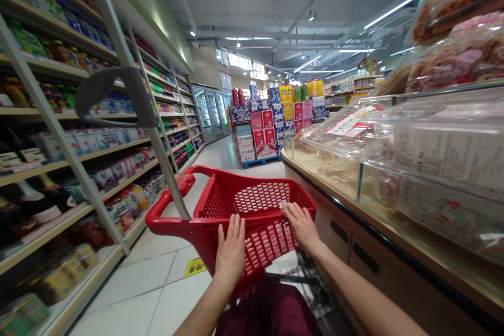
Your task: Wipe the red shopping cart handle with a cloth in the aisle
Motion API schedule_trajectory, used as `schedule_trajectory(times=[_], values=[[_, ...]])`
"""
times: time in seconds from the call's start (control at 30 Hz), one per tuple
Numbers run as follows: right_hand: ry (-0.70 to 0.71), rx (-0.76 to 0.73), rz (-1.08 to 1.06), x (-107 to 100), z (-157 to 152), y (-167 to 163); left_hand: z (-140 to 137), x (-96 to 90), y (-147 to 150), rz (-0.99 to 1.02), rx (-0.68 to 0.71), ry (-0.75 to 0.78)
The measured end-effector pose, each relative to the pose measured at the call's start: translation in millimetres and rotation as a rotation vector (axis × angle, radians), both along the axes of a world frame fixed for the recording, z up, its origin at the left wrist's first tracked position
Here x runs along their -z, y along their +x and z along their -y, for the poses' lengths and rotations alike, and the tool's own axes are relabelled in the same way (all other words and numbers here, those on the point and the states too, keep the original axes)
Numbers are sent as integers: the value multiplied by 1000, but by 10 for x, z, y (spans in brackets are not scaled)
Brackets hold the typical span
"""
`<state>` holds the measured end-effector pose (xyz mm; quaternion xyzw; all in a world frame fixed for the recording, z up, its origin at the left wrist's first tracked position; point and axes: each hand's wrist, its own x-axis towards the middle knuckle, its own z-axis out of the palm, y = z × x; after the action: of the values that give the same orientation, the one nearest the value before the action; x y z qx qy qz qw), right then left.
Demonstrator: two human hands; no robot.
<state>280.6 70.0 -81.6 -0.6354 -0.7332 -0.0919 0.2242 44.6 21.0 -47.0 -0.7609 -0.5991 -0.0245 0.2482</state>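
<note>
A red plastic shopping cart (252, 226) with a perforated basket stands right in front of me, side-on. My left hand (231, 247) lies against the near side of the basket, fingers stretched upward to just under the rim and holding nothing. Over the near rim at the right reaches my right hand (301, 223). Its fingers are bent around a small crumpled whitish cloth (282, 206), mostly hidden under the fingertips; whether it is cloth or tissue I cannot tell. The cart's red handle (169, 199) is at the left, beside a metal pole (167, 163) carrying a grey plastic loop (116, 97).
Shelves of drinks (106, 163) line the left side. A wood-fronted display counter (338, 199) with clear packaged food (433, 136) runs close along the right. Stacked cartons (263, 131) stand ahead, near glass-door coolers (210, 110). A yellow sticker (195, 268) marks the tiled floor.
</note>
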Motion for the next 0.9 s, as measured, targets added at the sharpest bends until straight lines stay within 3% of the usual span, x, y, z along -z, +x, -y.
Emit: schedule_trajectory(times=[0.1, 0.13, 0.27, 0.3, 0.33, 0.47, 0.53, 0.63, 0.67, 0.7, 0.8, 0.83, 0.9], values=[[-64, 240, -105, -14, 3, -44, 0, 12, -1, 0, -1, 2], [-64, 243, -115, -15, 4, -98, -2, 18, 1, 2, -8, 9], [41, -149, -7, 3, 13, -359, -7, 22, 3, 7, -7, 22], [52, -183, 1, 7, 8, -377, -4, 17, 1, 7, 1, 17], [52, -155, -11, 9, 0, -366, -1, 12, -1, 8, 9, 10], [4, 197, -149, 13, -34, -252, 8, 6, 7, 26, 15, -3], [31, 125, -136, 17, -14, -308, 7, 12, 14, 39, 7, 8], [108, -222, -26, 8, 35, -482, 3, 19, 11, 40, 11, 15], [115, -266, -13, -2, 42, -523, 2, 21, 7, 36, 17, 13], [110, -235, -28, -16, 44, -547, 1, 25, 4, 32, 22, 13], [48, 48, -145, -54, 28, -581, -9, 41, 4, 28, 29, 34], [40, 73, -159, -60, 25, -604, -14, 44, 3, 31, 29, 44], [61, -68, -116, -57, 32, -674, -20, 30, -20, 34, 35, 49]])
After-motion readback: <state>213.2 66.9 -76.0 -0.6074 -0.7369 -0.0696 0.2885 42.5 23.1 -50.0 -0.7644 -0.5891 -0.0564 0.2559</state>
